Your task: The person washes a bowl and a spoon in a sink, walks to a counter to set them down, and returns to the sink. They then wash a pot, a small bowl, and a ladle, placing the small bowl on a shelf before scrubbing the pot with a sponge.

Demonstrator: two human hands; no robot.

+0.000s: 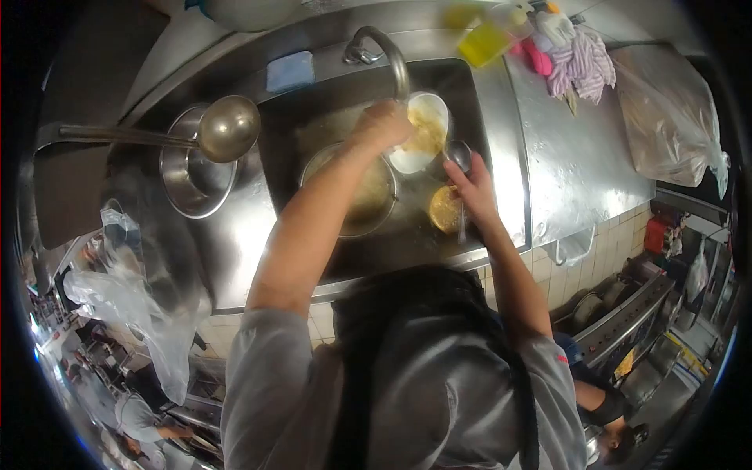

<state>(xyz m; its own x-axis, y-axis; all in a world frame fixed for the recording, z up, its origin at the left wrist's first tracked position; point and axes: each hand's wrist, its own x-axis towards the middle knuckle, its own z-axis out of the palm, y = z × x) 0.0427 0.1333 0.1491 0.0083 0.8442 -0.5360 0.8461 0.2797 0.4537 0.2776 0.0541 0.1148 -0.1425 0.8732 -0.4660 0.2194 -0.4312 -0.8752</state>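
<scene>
Sink [283,149], dark inside and edged in steel, is spreading beneath both hands. The left hand [384,125] is reaching under the curved tap [398,66], its fingers bunching at the left side of a white bowl [409,161]; whether they are gripping its rim or something in it, I cannot tell. Yellowish contents are showing inside the bowl, which is sitting between the hands and slightly ahead of the right one. The right hand [474,188] is closing narrowly around a metal spoon [458,155], whose round head is pointing toward the bowl and whose handle is running back toward the person. A round yellow-brown thing [443,210] is lying just below and left of the right hand. Beneath the left forearm, a metal pot [372,205] is holding cloudy liquid.

The sink's right wall is standing close beyond the right hand, with a strip of counter [505,133] running alongside it. Well left of the left hand, a large ladle [229,129] is lying over a metal bowl. A blue sponge [290,72] is resting behind the sink, left of the tap. Ahead and right, a container of yellow liquid [484,43] is standing near striped cloths [581,66]; a red mark on the right sleeve [562,360] is appearing too small to read.
</scene>
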